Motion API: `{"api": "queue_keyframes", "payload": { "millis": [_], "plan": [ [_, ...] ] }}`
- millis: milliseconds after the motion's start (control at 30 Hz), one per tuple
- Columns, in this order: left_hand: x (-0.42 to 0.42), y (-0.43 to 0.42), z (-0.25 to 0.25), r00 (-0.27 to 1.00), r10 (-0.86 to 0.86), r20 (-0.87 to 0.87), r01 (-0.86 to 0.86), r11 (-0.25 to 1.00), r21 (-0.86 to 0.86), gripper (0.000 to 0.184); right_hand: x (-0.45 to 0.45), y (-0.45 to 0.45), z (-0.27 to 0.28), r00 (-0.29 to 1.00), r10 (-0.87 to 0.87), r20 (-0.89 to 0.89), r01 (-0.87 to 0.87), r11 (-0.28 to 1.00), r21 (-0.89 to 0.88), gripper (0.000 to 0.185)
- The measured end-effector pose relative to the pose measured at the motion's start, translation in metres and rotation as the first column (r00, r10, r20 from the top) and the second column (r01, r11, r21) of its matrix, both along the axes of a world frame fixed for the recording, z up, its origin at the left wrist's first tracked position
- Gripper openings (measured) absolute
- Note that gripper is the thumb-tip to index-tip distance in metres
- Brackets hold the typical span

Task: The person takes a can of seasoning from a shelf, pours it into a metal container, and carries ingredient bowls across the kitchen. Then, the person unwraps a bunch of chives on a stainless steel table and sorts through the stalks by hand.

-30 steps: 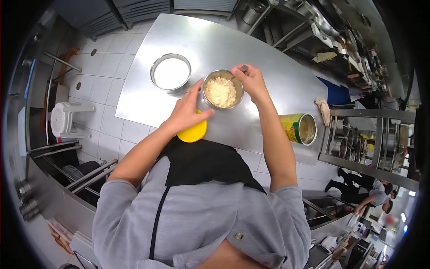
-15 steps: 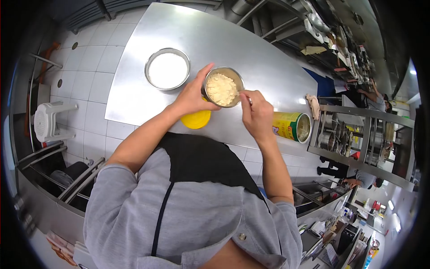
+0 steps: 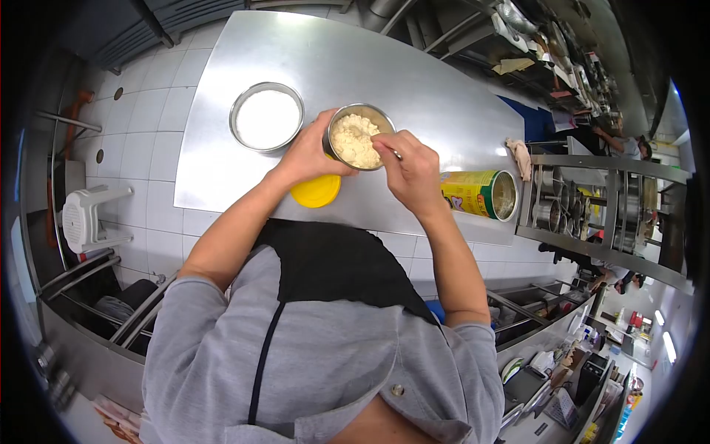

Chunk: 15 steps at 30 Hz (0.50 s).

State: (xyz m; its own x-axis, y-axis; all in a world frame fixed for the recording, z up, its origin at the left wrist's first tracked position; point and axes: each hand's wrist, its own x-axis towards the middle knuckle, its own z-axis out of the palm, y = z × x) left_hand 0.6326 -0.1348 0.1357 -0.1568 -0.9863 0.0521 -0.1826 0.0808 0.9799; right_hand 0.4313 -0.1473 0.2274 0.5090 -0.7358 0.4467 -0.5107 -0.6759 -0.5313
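Note:
A metal bowl (image 3: 360, 138) of pale yellow, lumpy powder is tilted a little on the steel table. My left hand (image 3: 311, 153) is wrapped round its left side. In my right hand (image 3: 410, 169), at the bowl's right rim, is the handle of a spoon (image 3: 396, 154); its other end is hidden in the powder. A second metal bowl (image 3: 266, 117), filled with white powder, stands to the left. Below my left hand lies a yellow lid (image 3: 316, 192), partly covered. Right of my right wrist an open yellow and green can (image 3: 481, 194) lies on its side.
The steel table (image 3: 355, 59) spans the middle. A white stool (image 3: 92, 214) stands on the tiled floor at left. Metal shelving with pots (image 3: 549, 207) is at right, with a cloth (image 3: 519, 159) beside it. Other people (image 3: 629, 146) are partly visible at far right.
My left hand has moved from open beside the bowl to holding its side. The bowl is now tilted, and my right hand has shifted from its upper right rim to its lower right.

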Motion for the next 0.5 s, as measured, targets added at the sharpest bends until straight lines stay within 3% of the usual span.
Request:
{"api": "queue_keyframes", "payload": {
  "millis": [133,167,233,333,433,500],
  "plan": [
    [-0.001,0.002,-0.001,0.999,-0.028,-0.046,0.029,0.999,0.016,0.109,-0.01,-0.027,-0.018,0.998,0.01,-0.058,-0.006,0.998,0.069,0.01],
    [-0.002,0.001,-0.003,1.0,-0.019,-0.014,0.019,1.0,-0.009,0.109,-0.013,-0.042,-0.021,0.995,-0.092,0.038,0.077,0.956,0.282,0.011],
    [-0.004,0.003,-0.007,0.999,0.005,0.047,-0.002,0.998,-0.059,0.109,-0.018,-0.063,-0.021,0.929,-0.334,0.157,0.147,0.725,0.673,0.013],
    [-0.006,0.004,-0.006,0.999,0.007,0.04,-0.006,1.0,-0.016,0.109,-0.024,-0.056,-0.021,0.836,-0.485,0.257,0.147,0.648,0.747,0.022],
    [-0.009,0.008,-0.003,0.993,0.047,0.112,-0.052,0.998,0.042,0.106,-0.042,-0.01,-0.034,0.742,-0.508,0.437,0.262,0.82,0.509,0.04],
    [-0.014,0.008,-0.013,0.988,0.093,0.12,-0.083,0.993,-0.089,0.107,-0.086,0.039,-0.069,0.834,-0.493,0.247,0.418,0.858,0.299,0.047]
  ]
}}
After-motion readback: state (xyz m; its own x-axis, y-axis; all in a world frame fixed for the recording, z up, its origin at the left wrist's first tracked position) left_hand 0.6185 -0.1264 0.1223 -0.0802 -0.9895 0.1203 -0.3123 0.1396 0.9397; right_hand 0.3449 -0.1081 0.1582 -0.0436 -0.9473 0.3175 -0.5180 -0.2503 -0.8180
